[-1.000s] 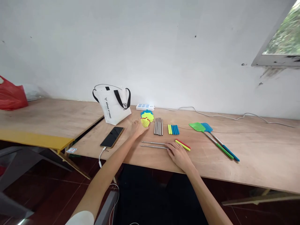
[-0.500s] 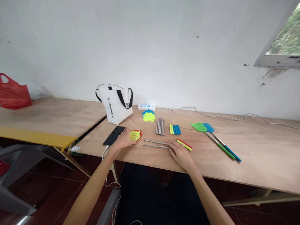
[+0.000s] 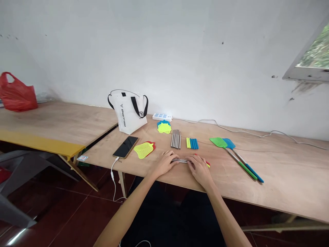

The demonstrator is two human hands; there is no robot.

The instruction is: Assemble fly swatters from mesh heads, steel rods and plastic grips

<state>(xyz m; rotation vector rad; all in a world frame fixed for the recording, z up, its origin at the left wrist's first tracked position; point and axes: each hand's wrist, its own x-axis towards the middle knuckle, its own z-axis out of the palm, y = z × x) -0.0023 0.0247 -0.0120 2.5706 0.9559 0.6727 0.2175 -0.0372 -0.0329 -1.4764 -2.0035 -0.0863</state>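
Observation:
Both of my hands rest at the front of the plywood table (image 3: 269, 185). My left hand (image 3: 164, 163) and my right hand (image 3: 199, 168) have their fingers curled down onto two thin metal rods (image 3: 182, 160) that lie between them. A red and a yellow handle (image 3: 207, 164) peek out past my right hand. A yellow swatter head (image 3: 143, 150) lies on a red one (image 3: 152, 145) just left of my left hand, apart from it.
Further back are a pile of blue and yellow swatter heads (image 3: 163, 127), a bundle of metal rods (image 3: 176, 139) and coloured handles (image 3: 191, 143). To the right lie two assembled swatters (image 3: 232, 154). A phone (image 3: 125, 146), white bag (image 3: 130, 111), power strip (image 3: 161, 117) and red bag (image 3: 16, 94) are on the left.
My left hand carried the yellow and red swatter heads from the pile to the front, set them down by the phone, then moved right onto the rods. My right hand stayed.

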